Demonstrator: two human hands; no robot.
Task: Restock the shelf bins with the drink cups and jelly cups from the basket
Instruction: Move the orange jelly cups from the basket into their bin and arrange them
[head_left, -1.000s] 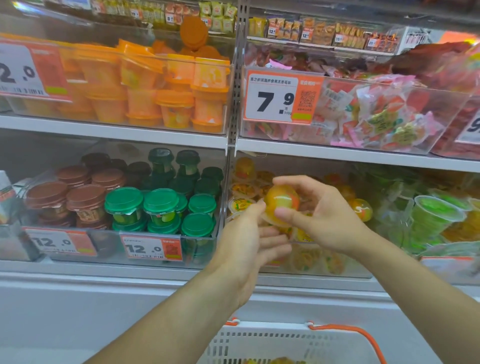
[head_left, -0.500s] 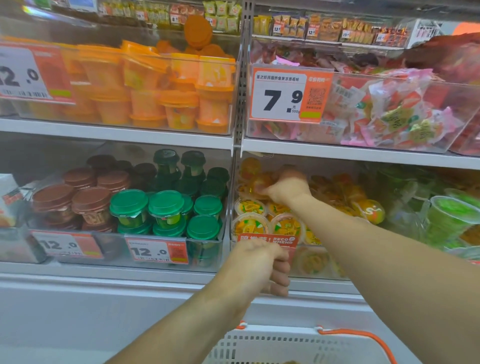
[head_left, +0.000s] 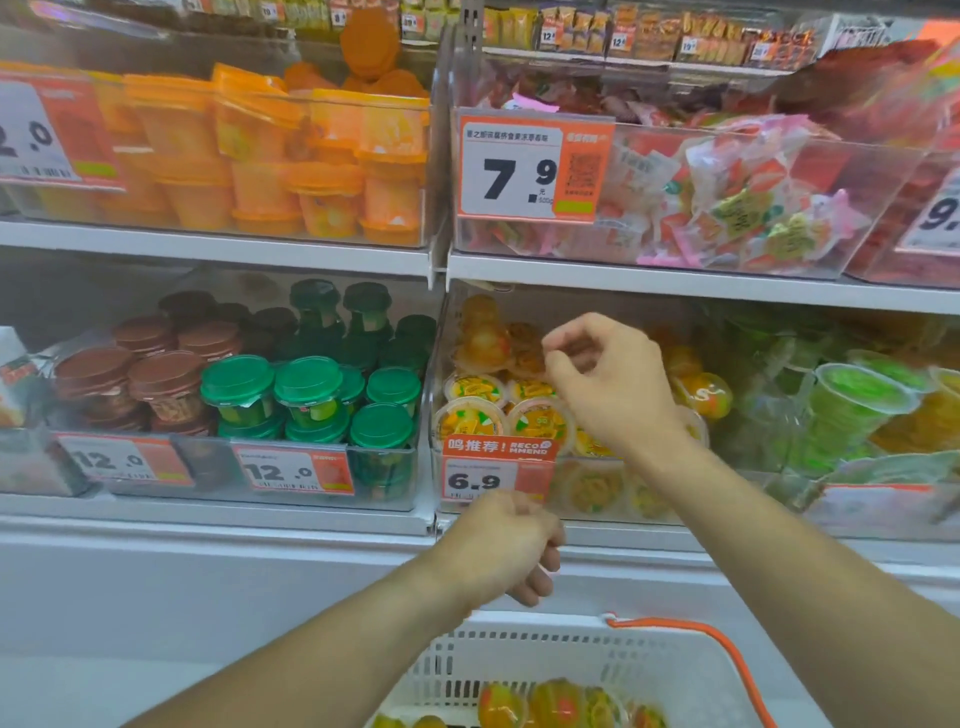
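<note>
Head view: right hand (head_left: 608, 379) hovers over the jelly bin (head_left: 613, 493) on the lower shelf, fingers loosely curled, nothing in them; left hand (head_left: 506, 545) hangs just above the basket (head_left: 545, 670), fingers curled under, and I can't tell if it holds anything. More jelly cups (head_left: 550, 704) sit in the basket, so the restock looks unfinished. Next grab: take one cup by its rim, seat it lid-up on the flat cups at the front, not on the tilted pile at the back.
</note>
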